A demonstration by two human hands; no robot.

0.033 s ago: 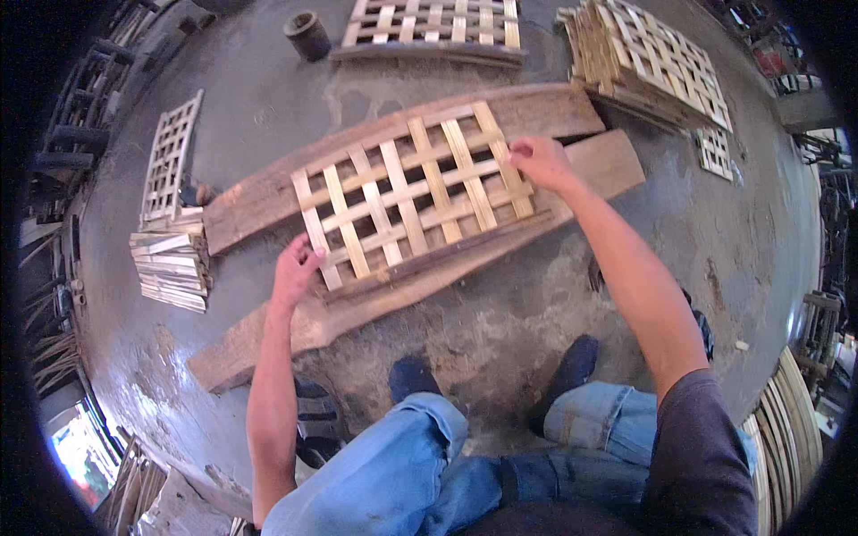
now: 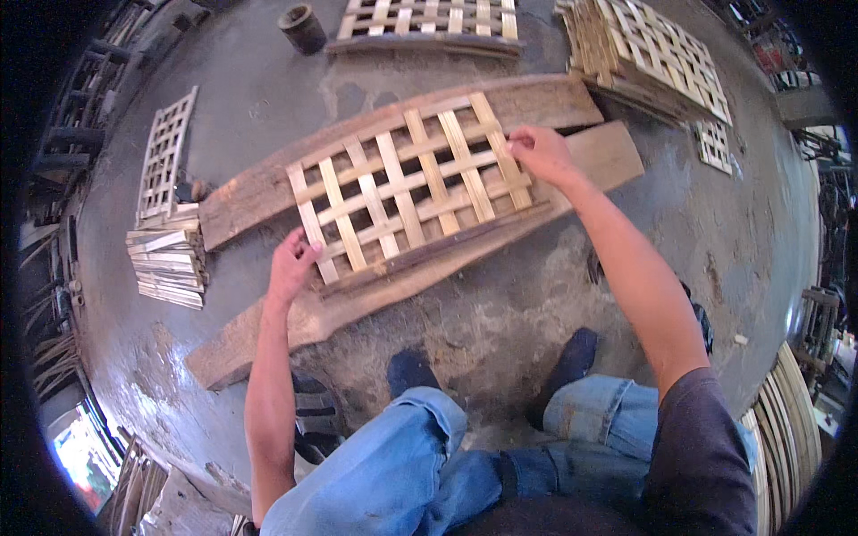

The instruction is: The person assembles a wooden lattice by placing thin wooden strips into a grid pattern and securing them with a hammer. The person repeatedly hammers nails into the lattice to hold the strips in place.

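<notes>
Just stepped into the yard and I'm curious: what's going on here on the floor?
A seated person is handling a woven lattice panel of pale slats that lies across two rough planks. The left hand grips its near-left corner, the right hand pinches its far-right edge. Loose slats and finished panels lie around.

A pale woven lattice panel of flat bamboo strips [image 2: 413, 192] lies on two long weathered wooden planks [image 2: 572, 103] at centre. The left hand [image 2: 291, 265] grips its seven-o'clock corner; the right hand [image 2: 541, 154] pinches its two-o'clock edge. Loose bamboo strips [image 2: 166, 259] are stacked at nine o'clock.
</notes>
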